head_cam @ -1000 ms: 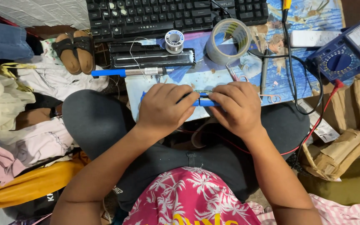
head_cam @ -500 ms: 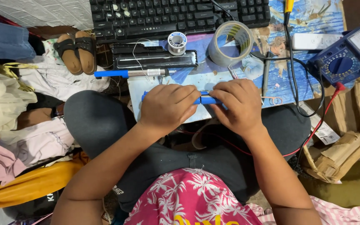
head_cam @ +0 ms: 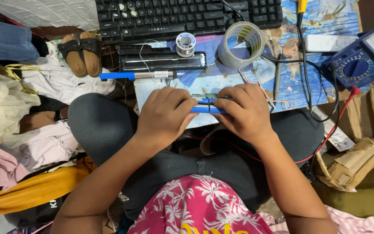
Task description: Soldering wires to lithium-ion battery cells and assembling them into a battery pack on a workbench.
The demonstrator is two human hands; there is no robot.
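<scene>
Two hands meet in the middle of the head view. The left hand [head_cam: 166, 113] and the right hand [head_cam: 244, 112] both curl around a thin blue bar [head_cam: 207, 108], one at each end. The fingers are bent and pinch it from both sides. A small green board [head_cam: 204, 95] sits just above the blue bar, touching it, and the fingertips hide its ends. All this is over the near edge of a low blue work board [head_cam: 165, 89], above the person's knees.

Just past the left hand lies a tool with a blue handle [head_cam: 133, 76]. Behind it is a long black case [head_cam: 161, 60], then a black keyboard [head_cam: 187, 17]. A small spool of wire [head_cam: 185, 43] and a roll of clear tape [head_cam: 240, 44] sit beside the keyboard. A blue meter [head_cam: 356, 65] is far to the right, with a red wire [head_cam: 325, 138] running down from it. Brown sandals [head_cam: 81, 52] lie to the left.
</scene>
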